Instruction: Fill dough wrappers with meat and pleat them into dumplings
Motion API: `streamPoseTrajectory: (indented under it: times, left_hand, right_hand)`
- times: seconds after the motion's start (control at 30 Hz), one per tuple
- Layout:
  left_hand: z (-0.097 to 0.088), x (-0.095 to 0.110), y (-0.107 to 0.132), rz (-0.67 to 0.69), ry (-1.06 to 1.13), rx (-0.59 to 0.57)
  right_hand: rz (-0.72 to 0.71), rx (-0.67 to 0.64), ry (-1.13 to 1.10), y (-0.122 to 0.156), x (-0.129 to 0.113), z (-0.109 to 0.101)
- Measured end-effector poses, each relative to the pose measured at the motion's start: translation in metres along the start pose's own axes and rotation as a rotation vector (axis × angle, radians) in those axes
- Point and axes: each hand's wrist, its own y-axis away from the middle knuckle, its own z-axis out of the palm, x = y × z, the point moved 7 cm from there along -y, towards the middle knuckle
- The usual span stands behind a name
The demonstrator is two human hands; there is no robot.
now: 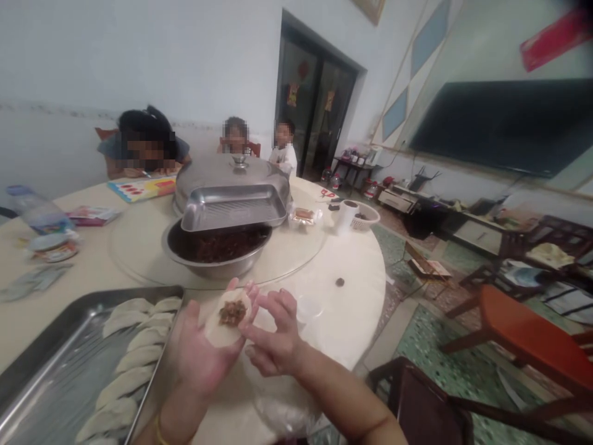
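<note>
My left hand (198, 355) cradles a round dumpling wrapper (217, 332) on its palm and fingers. A mound of brown chopped filling (232, 313) sits in the middle of the wrapper, which lies unfolded. From the right, my right hand (280, 334) has its thumb and fingertips at the wrapper's edge, apparently pinching it. To the left of my hands, a metal tray (50, 364) holds folded dumplings (141, 340) in rows along its right side. Beyond my hands stands a steel bowl (217, 270) with dark contents.
An empty-looking metal tray (236, 207) rests over the bowl, before a large domed lid (208, 170). A clear plastic bag (282, 395) lies below my right hand. A plastic bottle (39, 210) stands left; a white cup (346, 216) and basket (370, 216) stand right. People sit across the table.
</note>
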Motion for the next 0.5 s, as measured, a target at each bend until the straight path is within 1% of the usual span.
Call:
streamPoseTrajectory:
  times: [0.07, 0.17, 0.23, 0.27, 0.33, 0.4, 0.47, 0.5]
  left_hand:
    - [0.003, -0.002, 0.002, -0.031, 0.050, -0.082]
    - [0.005, -0.002, 0.005, -0.073, 0.068, -0.171]
    - [0.004, 0.001, 0.005, -0.068, 0.052, -0.205]
    - [0.003, 0.002, 0.005, -0.053, 0.039, -0.201]
    - [0.001, 0.006, 0.004, -0.010, 0.003, -0.128]
    - [0.000, 0.009, 0.003, 0.045, -0.028, 0.002]
    - [0.003, 0.011, 0.005, 0.117, -0.028, 0.117]
    - [0.006, 0.012, 0.005, 0.152, -0.016, 0.156]
  right_hand:
    - [-0.003, -0.077, 0.021, 0.003, -0.004, 0.005]
    - [-0.023, -0.214, 0.075, 0.007, -0.013, 0.017]
    - [-0.029, -0.259, 0.114, 0.010, -0.017, 0.023]
    - [-0.032, -0.269, 0.125, 0.010, -0.018, 0.026]
    - [-0.031, -0.264, 0.134, 0.012, -0.017, 0.028]
    - [-0.023, -0.238, 0.116, 0.014, -0.013, 0.027]
    - [0.018, -0.245, 0.045, 0.018, -0.007, 0.026]
    - [0.057, -0.273, -0.018, 0.022, -0.002, 0.026]
